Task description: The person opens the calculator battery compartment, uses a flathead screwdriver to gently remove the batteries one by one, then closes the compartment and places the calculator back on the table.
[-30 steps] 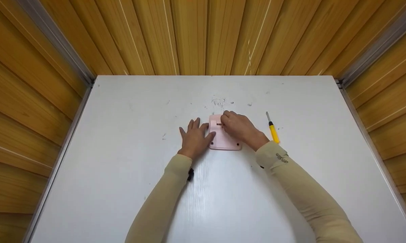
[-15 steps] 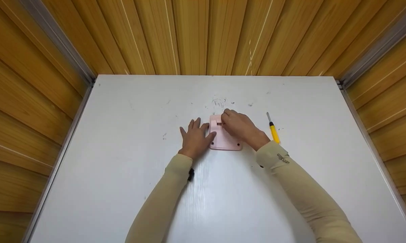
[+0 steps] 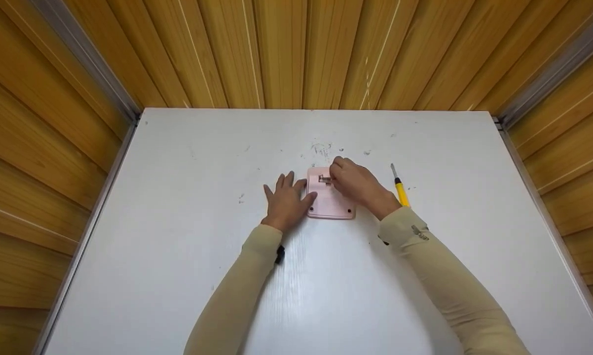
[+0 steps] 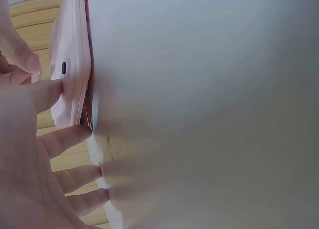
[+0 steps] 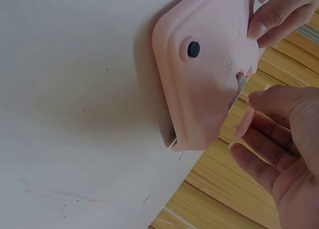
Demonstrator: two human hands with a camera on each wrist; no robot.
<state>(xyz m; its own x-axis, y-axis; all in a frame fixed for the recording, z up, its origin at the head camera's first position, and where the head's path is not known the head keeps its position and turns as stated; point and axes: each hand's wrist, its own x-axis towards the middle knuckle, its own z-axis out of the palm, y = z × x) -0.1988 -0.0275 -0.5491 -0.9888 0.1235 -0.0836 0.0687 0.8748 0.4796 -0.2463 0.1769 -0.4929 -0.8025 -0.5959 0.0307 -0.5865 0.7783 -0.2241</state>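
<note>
1. Head view: left hand (image 3: 285, 201) spread, thumb on the pink device (image 3: 330, 203); right hand (image 3: 358, 183) pinches a small pink cover (image 5: 244, 121) beside its slot (image 3: 322, 179).
2. Pink device lies between both hands — long axis pointing away; left hand nearer, touching.
3. Marking (image 5: 231, 63) — illegible; yellow screwdriver (image 3: 401, 193) right, no readable label.

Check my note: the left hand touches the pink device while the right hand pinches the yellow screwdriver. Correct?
No: the right hand pinches a small pink piece, as the right wrist view shows; the yellow screwdriver lies on the table in the head view. The left hand does touch the pink device.
</note>
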